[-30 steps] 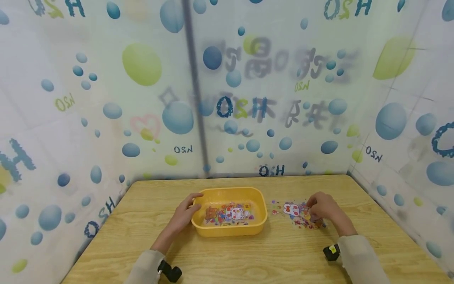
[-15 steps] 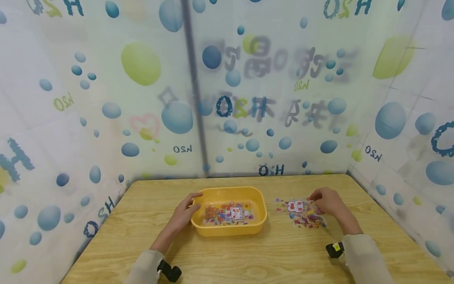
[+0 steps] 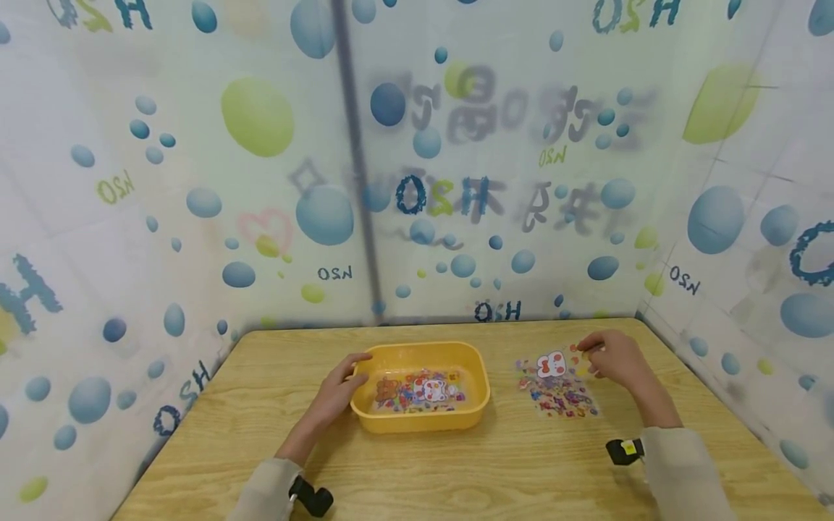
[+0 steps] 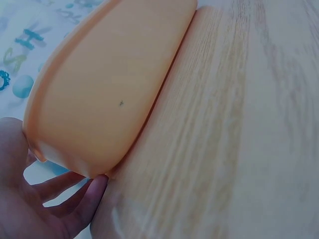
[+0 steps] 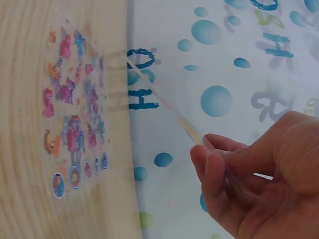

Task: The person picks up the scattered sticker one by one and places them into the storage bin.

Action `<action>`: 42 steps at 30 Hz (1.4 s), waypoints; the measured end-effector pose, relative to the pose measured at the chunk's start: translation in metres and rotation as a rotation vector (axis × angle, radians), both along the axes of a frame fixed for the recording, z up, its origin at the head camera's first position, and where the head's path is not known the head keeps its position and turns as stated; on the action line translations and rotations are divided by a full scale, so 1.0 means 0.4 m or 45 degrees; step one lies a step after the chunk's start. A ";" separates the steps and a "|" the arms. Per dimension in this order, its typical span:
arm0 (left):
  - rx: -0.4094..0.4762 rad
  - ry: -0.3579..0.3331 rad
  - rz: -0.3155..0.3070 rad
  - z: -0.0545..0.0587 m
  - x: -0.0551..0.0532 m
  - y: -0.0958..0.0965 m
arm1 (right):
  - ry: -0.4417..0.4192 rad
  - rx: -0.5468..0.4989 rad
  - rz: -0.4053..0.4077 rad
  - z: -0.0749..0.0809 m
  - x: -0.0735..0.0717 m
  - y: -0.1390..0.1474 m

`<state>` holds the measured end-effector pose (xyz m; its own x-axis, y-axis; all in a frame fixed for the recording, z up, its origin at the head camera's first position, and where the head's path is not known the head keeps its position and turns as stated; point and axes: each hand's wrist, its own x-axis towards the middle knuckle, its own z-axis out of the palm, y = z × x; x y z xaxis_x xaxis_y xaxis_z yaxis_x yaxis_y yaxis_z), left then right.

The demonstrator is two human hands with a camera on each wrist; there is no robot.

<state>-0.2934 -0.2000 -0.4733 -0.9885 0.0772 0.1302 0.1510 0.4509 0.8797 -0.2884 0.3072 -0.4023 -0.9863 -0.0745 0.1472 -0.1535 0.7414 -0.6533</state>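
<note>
A person's two bare hands work over a pale wood-grain worktop (image 3: 456, 477). On the person's left, the left hand (image 3: 337, 385) holds a yellow tray (image 3: 423, 425) by its left end, thumb and fingers about the rim. The tray is rectangular with rounded corners and sits upright on the worktop; inside lie colourful stickers (image 3: 417, 391), among them a brown bear and a white character.

To the right of the tray, the right hand (image 3: 615, 357) pinches a clear sticker sheet (image 3: 552, 365) by its right edge, between thumb and fingers. This sheet, printed with a white character wearing a red bow, is tilted up above the worktop; whether its far edge touches anything cannot be told. Just below it, a second sheet (image 3: 565, 402) lies flat on the worktop, covered in small pony-like figures and round badges.

Both sleeves (image 3: 684, 463) are cream. Behind hangs a pale curtain (image 3: 417, 289) patterned with blue and green ovals.
</note>
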 end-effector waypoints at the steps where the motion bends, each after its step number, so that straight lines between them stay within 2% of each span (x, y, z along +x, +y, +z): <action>1: -0.001 0.001 0.003 0.000 -0.001 0.000 | 0.006 -0.005 -0.004 0.004 0.001 0.002; 11: 0.000 -0.009 -0.017 0.006 0.005 -0.001 | 0.065 0.000 -0.010 0.041 0.021 0.001; 18: 0.009 -0.012 -0.015 0.008 0.005 -0.002 | 0.151 -0.006 0.018 0.074 0.033 -0.015; 24: 0.000 -0.011 -0.013 0.007 0.004 -0.001 | 0.163 0.004 0.026 0.099 0.053 -0.025; 30: 0.004 -0.011 -0.016 0.006 0.005 0.000 | 0.217 0.040 0.015 0.117 0.067 -0.040; 42: -0.008 -0.025 -0.012 0.003 0.002 -0.003 | 0.246 0.062 -0.002 0.132 0.075 -0.075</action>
<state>-0.2926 -0.2011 -0.4719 -0.9900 0.0870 0.1106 0.1383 0.4550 0.8797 -0.2586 0.2770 -0.3495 -0.9403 -0.0844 0.3298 -0.2710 0.7720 -0.5749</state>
